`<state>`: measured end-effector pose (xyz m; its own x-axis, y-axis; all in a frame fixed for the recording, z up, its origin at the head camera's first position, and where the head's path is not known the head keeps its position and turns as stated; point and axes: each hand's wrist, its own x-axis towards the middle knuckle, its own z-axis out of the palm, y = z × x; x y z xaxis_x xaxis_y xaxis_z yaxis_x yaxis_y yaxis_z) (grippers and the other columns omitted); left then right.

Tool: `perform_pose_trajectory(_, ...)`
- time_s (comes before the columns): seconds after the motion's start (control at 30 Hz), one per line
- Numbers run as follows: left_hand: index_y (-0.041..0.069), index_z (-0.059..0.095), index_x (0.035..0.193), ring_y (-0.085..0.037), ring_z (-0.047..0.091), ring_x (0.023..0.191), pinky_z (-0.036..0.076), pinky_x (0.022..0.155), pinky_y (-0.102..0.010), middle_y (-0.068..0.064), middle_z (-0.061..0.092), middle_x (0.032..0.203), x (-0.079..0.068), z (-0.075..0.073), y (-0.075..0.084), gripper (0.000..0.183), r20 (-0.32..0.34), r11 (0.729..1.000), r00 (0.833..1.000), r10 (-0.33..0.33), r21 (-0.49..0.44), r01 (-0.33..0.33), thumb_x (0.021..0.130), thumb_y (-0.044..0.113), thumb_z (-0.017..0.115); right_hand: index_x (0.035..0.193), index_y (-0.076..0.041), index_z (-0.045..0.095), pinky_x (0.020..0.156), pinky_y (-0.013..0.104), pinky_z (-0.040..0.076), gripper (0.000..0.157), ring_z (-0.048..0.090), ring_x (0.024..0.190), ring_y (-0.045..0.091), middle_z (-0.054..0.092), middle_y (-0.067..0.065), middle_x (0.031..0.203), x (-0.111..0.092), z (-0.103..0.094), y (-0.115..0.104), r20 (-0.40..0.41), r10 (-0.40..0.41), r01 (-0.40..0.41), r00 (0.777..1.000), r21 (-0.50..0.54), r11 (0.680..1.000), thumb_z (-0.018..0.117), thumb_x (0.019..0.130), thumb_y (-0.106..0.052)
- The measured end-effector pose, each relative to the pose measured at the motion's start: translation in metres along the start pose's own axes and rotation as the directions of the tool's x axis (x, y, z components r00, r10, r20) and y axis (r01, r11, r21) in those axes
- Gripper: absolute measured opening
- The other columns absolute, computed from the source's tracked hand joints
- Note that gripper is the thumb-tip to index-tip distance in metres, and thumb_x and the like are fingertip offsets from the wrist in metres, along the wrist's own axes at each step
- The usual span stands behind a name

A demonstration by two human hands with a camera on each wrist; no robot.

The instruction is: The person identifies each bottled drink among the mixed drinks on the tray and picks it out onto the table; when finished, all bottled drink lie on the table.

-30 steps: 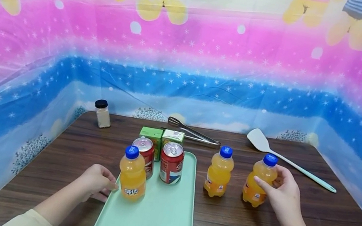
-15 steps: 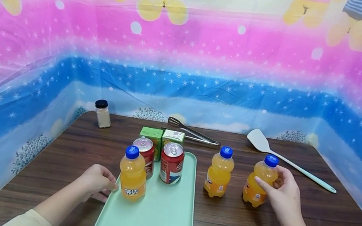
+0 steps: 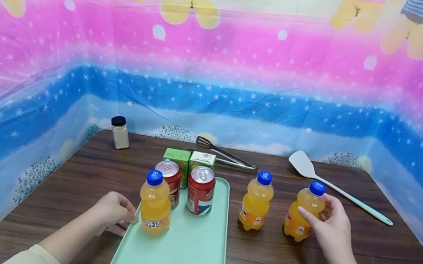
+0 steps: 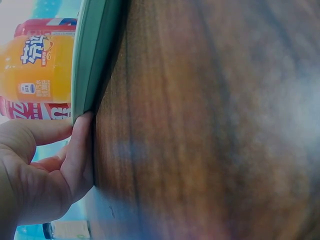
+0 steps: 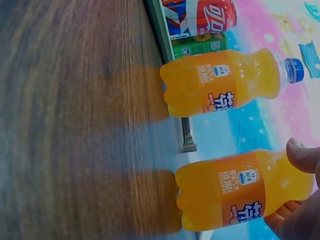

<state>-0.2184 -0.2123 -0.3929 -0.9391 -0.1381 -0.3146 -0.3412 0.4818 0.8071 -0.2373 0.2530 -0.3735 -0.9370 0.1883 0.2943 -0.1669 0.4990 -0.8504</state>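
At the left edge of the pale green tray (image 3: 189,260), my left hand (image 3: 114,211) pinches the rim between thumb and finger. In the left wrist view the thumb lies on the rim's upper side and a finger is under it. An orange soda bottle (image 3: 155,209) with a blue cap stands on the tray near that hand. My right hand (image 3: 332,226) grips another orange soda bottle (image 5: 220,192) by its upper part, thumb on one side and fingers on the other. This bottle is upright, its base at the table. A third orange soda bottle (image 3: 256,201) stands between it and the tray.
Two red cola cans (image 3: 200,196) stand at the tray's far end, before two green drink cartons (image 3: 177,156). Behind lie metal tongs (image 3: 228,156); a white spatula (image 3: 303,164) is back right, a black-lidded jar (image 3: 121,137) back left. A patterned cloth (image 3: 217,100) surrounds the table.
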Motion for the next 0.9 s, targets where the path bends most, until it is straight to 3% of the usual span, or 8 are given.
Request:
perform_pose_trajectory(0.53, -0.006, 0.06, 0.096, -0.024, 0.061, 0.07, 0.058, 0.059, -0.035, -0.016, 0.06, 0.087, 0.002, 0.001, 0.001, 0.015, 0.007, 1.0, 1.0, -0.027, 0.006, 0.027, 0.084, 0.002, 0.066, 0.137, -0.001, 0.034, 0.098, 0.056, 0.038, 0.076, 0.041, 0.123, 0.04, 0.043, 0.023, 0.131, -0.001, -0.001, 0.0, 0.0, 0.03, -0.03, 1.0, 0.022, 0.999, 0.072, 0.082, -0.037)
perform_pose_trajectory(0.63, -0.006, 0.06, 0.096, -0.024, 0.061, 0.07, 0.058, 0.059, -0.035, -0.016, 0.06, 0.087, 0.002, 0.001, 0.002, 0.016, 0.007, 1.0, 1.0, -0.03, 0.009, 0.03, 0.084, 0.002, 0.066, 0.138, -0.007, 0.035, 0.096, 0.053, 0.041, 0.081, 0.044, 0.121, 0.035, 0.045, 0.016, 0.13, 0.014, 0.005, 0.035, -0.028, 0.01, -0.01, 1.0, 0.0, 1.0, 0.072, 0.078, -0.047)
perform_pose_trajectory(0.77, -0.006, 0.06, 0.097, -0.024, 0.061, 0.07, 0.058, 0.059, -0.035, -0.016, 0.06, 0.087, 0.002, 0.001, 0.002, 0.016, 0.006, 0.999, 0.999, -0.034, 0.011, 0.034, 0.084, 0.002, 0.066, 0.14, -0.012, 0.034, 0.096, 0.048, 0.042, 0.088, 0.046, 0.121, 0.03, 0.045, 0.011, 0.131, 0.025, 0.008, 0.059, -0.045, 0.022, -0.023, 0.999, -0.021, 0.999, 0.071, 0.073, -0.056)
perform_pose_trajectory(0.83, -0.006, 0.06, 0.096, -0.024, 0.061, 0.07, 0.058, 0.059, -0.035, -0.016, 0.06, 0.087, 0.003, 0.001, 0.002, 0.016, 0.007, 0.999, 0.999, -0.034, 0.011, 0.034, 0.084, 0.002, 0.066, 0.141, -0.009, 0.033, 0.098, 0.048, 0.039, 0.087, 0.043, 0.123, 0.034, 0.042, 0.016, 0.133, 0.018, 0.005, 0.041, -0.026, 0.039, -0.039, 0.999, 0.002, 0.999, 0.072, 0.075, -0.051)
perform_pose_trajectory(0.9, -0.006, 0.06, 0.096, -0.024, 0.061, 0.071, 0.058, 0.059, -0.035, -0.016, 0.06, 0.087, 0.003, 0.001, 0.002, 0.016, 0.007, 0.999, 0.999, -0.032, 0.013, 0.032, 0.084, 0.002, 0.066, 0.14, -0.009, 0.034, 0.098, 0.046, 0.041, 0.088, 0.045, 0.121, 0.032, 0.043, 0.014, 0.132, 0.017, 0.004, 0.04, -0.035, 0.041, -0.042, 0.999, -0.015, 0.999, 0.072, 0.074, -0.053)
